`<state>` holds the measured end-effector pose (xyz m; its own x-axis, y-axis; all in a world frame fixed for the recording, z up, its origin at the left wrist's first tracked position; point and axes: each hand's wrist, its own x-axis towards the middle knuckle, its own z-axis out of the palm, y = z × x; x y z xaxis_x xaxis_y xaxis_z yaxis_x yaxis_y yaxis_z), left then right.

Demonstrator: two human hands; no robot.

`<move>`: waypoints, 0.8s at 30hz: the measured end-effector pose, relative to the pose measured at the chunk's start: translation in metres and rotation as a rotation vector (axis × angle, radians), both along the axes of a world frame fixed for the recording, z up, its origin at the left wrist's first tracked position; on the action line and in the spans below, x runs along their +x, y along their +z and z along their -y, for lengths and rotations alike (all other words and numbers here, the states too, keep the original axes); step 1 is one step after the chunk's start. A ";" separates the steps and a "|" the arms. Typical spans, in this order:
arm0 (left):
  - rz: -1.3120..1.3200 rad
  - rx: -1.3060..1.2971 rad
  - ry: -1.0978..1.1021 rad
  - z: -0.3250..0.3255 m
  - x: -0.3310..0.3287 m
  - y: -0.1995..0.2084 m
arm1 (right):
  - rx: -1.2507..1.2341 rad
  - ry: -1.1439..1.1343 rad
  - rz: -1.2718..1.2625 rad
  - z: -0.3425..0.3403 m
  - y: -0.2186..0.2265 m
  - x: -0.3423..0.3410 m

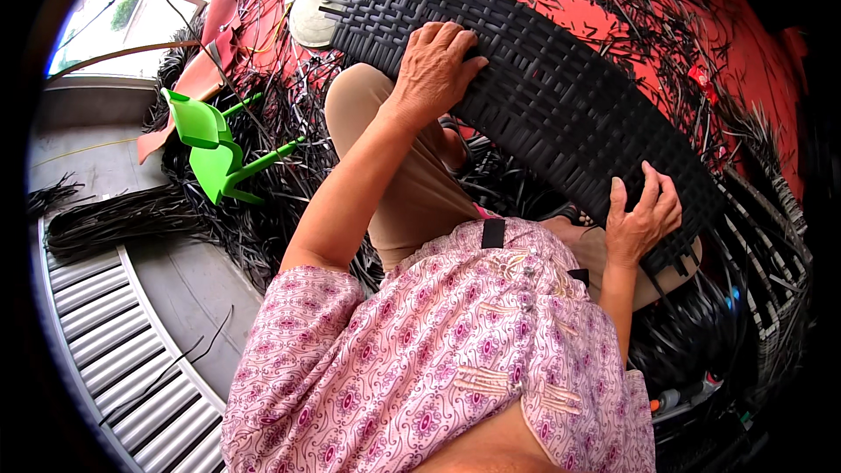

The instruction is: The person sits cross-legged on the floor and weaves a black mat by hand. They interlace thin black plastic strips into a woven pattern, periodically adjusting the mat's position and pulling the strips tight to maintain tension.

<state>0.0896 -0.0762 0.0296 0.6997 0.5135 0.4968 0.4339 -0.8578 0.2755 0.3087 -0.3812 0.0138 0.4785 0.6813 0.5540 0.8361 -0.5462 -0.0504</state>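
Observation:
A long curved panel [561, 79] of black woven plastic strips lies slantwise across my raised knees, from far left to near right. Loose strip ends stick out at its far left end and near its right end. My left hand [435, 70] rests on top of the panel's left part, fingers bent and thumb a little apart. On the right part of the weave is my right hand [644, 221], thumb and fingers spread, fingertips touching the strips. Neither hand wraps round the panel. Its underside is hidden.
A bright green plastic chair-like piece [210, 144] stands left of my leg among heaps of loose black strips. A bundle of black strips [123, 223] lies by a white slatted rack [114, 324]. Red sheeting [762, 123] covers the floor beyond. A round pale object [314, 13] touches the panel's far end.

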 end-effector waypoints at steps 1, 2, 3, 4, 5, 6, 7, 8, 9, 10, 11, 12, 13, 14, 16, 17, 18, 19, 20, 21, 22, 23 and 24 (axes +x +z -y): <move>0.007 0.002 -0.002 0.002 0.000 -0.003 | 0.003 0.002 0.003 0.002 -0.001 0.001; 0.018 -0.047 -0.023 0.002 -0.002 0.001 | 0.023 0.018 0.008 0.002 -0.002 0.002; 0.029 -0.096 -0.043 0.000 -0.005 0.004 | 0.029 0.021 -0.006 0.002 -0.003 0.002; 0.040 -0.158 -0.035 -0.008 -0.009 0.006 | 0.025 0.025 -0.007 0.001 -0.003 0.003; 0.057 -0.123 -0.038 -0.021 -0.015 0.010 | 0.023 0.020 -0.006 0.002 -0.003 0.002; 0.028 -0.051 0.022 -0.035 -0.022 0.011 | 0.016 0.021 0.002 0.002 -0.003 0.003; -0.002 0.020 0.082 -0.050 -0.030 0.010 | 0.015 0.017 -0.001 0.003 -0.003 0.002; -0.002 0.073 0.099 -0.068 -0.039 0.003 | 0.013 0.021 -0.006 0.002 -0.003 0.001; -0.014 -0.007 0.070 -0.076 -0.044 0.008 | 0.011 0.014 -0.007 0.002 -0.003 0.000; -0.068 -0.005 0.050 -0.081 -0.047 0.012 | 0.006 0.008 -0.011 0.001 -0.002 0.000; -0.124 -0.009 0.026 -0.084 -0.048 0.013 | 0.006 0.010 -0.011 0.002 -0.002 0.000; -0.129 -0.028 0.025 -0.085 -0.051 0.013 | 0.006 0.012 -0.011 0.002 -0.001 -0.001; -0.135 -0.046 0.024 -0.085 -0.055 0.012 | 0.005 0.014 -0.011 0.001 0.000 -0.001; -0.140 -0.067 0.018 -0.085 -0.056 0.011 | 0.010 0.019 -0.011 0.001 0.000 -0.001; -0.114 -0.143 0.016 -0.083 -0.059 0.011 | 0.020 0.028 -0.012 0.000 0.002 -0.002; -0.100 -0.180 0.015 -0.082 -0.060 0.012 | 0.019 0.026 -0.010 0.001 0.002 -0.002; -0.092 -0.216 -0.006 -0.082 -0.061 0.016 | 0.018 0.022 -0.007 0.001 0.001 -0.002; -0.043 -0.330 -0.026 -0.085 -0.062 0.021 | 0.016 0.018 -0.005 0.001 0.001 -0.002; 0.005 -0.383 -0.017 -0.090 -0.063 0.023 | 0.014 0.014 0.004 0.001 0.001 -0.002; 0.052 -0.436 -0.007 -0.100 -0.065 0.023 | 0.017 0.016 0.008 0.000 0.002 -0.002; 0.101 -0.175 -0.032 -0.107 -0.068 0.018 | 0.020 0.016 0.011 -0.001 0.002 -0.002; 0.080 -0.051 -0.011 -0.117 -0.073 0.014 | 0.018 0.015 0.014 -0.001 0.002 -0.002; 0.032 -0.014 0.047 -0.130 -0.079 0.003 | 0.015 0.015 0.027 0.000 0.003 -0.002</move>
